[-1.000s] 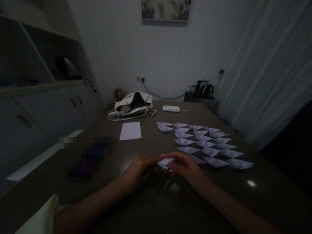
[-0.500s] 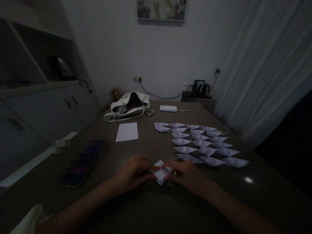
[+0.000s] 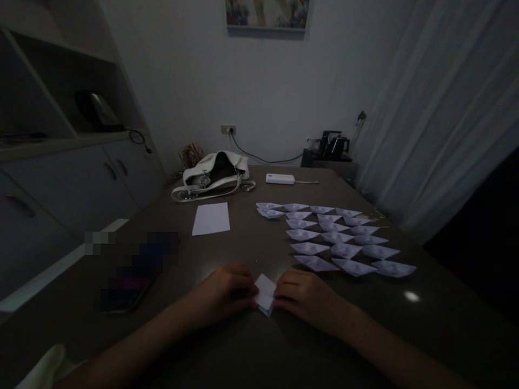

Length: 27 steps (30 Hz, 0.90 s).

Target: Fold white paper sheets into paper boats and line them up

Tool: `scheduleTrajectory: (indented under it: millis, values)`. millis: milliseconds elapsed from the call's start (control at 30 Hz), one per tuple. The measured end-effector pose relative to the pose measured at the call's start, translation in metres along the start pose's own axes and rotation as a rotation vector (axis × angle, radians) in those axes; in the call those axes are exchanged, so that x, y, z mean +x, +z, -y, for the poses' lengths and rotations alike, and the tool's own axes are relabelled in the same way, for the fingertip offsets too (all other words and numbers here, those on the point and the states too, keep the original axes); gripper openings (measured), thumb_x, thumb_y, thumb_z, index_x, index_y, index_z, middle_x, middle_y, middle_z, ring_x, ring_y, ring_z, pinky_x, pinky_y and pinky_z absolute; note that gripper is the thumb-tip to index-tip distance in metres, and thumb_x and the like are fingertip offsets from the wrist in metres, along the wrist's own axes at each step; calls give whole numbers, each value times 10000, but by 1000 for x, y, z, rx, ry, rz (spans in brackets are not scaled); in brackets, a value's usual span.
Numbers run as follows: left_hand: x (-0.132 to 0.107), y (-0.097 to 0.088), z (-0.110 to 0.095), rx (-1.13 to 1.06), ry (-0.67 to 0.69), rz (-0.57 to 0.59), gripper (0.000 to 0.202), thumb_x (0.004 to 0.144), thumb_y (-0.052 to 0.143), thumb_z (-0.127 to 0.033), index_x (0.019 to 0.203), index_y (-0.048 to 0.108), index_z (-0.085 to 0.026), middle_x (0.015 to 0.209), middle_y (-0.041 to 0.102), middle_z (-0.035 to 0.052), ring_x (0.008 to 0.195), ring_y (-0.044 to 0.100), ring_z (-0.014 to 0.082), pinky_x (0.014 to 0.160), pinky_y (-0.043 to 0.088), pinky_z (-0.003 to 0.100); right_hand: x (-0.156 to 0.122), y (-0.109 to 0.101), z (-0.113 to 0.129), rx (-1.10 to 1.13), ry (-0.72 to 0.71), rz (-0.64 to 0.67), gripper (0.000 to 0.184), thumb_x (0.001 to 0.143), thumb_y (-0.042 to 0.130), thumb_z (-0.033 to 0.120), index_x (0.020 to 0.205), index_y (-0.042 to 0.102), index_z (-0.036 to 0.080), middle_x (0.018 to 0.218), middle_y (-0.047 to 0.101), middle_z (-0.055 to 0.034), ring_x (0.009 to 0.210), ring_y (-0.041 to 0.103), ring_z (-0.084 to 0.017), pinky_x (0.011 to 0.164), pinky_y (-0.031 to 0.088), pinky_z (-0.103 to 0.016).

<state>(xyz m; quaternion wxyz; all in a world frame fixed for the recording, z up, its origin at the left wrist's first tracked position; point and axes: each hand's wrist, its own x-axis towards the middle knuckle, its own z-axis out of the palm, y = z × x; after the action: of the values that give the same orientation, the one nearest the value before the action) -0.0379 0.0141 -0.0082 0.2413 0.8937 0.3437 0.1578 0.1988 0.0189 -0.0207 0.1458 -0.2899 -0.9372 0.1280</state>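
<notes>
Between my two hands is a small folded piece of white paper [image 3: 265, 290], roughly diamond-shaped, close above or on the dark table. My left hand [image 3: 227, 289] pinches its left corner between thumb and fingers. From the other side, my right hand [image 3: 306, 296] grips the right corner, its fingers closed and partly hiding that edge. Several white folded paper boats [image 3: 344, 250] stand in rows just beyond my right hand. A flat stack or sheet of white paper [image 3: 211, 219] lies ahead of my left hand.
At the table's far side rest a white handbag [image 3: 214, 174] and a white power bank [image 3: 280, 179] with a short strap or cable. A phone-like object [image 3: 133, 292], partly blurred out, lies left of my left arm. A white curtain [image 3: 389, 135] hangs at the right.
Both hands have shifted slightly toward me with the folded paper. Its corners are now pressed in, so it looks narrower, and my fingers are more closed around its sides.
</notes>
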Motion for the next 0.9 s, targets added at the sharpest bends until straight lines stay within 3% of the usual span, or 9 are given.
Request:
scheduleTrajectory:
  millis: [167,333,500,633,767,900]
  values:
    - [0,1,-1,8,-39,-25,117,863,609,-247,833,673,-154,886,623,61,831,585,184,710,445,272,1,1,1,25,57,13,147,896,565,182,862,703,146,845,667,-65,770,615,-173,670,447,-256]
    - [1,6,-7,6,-137,-69,146,887,552,-218,796,640,-146,829,591,47,776,569,165,668,427,254,8,5,1,161,211,-136,109,865,608,151,795,689,134,736,644,-34,667,593,-139,606,408,-229]
    - [4,12,-6,13,-125,-118,90,879,549,-216,836,601,-157,801,580,31,739,549,158,648,419,249,12,10,-1,246,274,-180,55,842,636,159,822,686,144,726,650,-24,646,592,-138,594,405,-227]
    - [3,13,-8,58,-25,-97,122,878,506,-137,877,624,-172,891,595,60,845,555,188,725,433,270,8,10,1,244,199,-161,216,852,630,201,1064,643,162,806,662,-31,677,602,-147,622,427,-234]
    - [2,12,-11,57,-9,-66,183,871,482,-102,884,650,-175,901,619,76,877,568,201,762,437,276,5,11,1,111,56,-102,108,862,614,199,896,715,184,851,658,-49,766,610,-171,650,408,-244]
    - [5,12,-9,-37,-144,-79,160,878,511,-151,836,665,-158,848,641,61,782,601,168,685,435,233,9,10,-1,205,148,-137,106,846,632,160,799,727,159,760,660,-36,696,611,-142,608,394,-219]
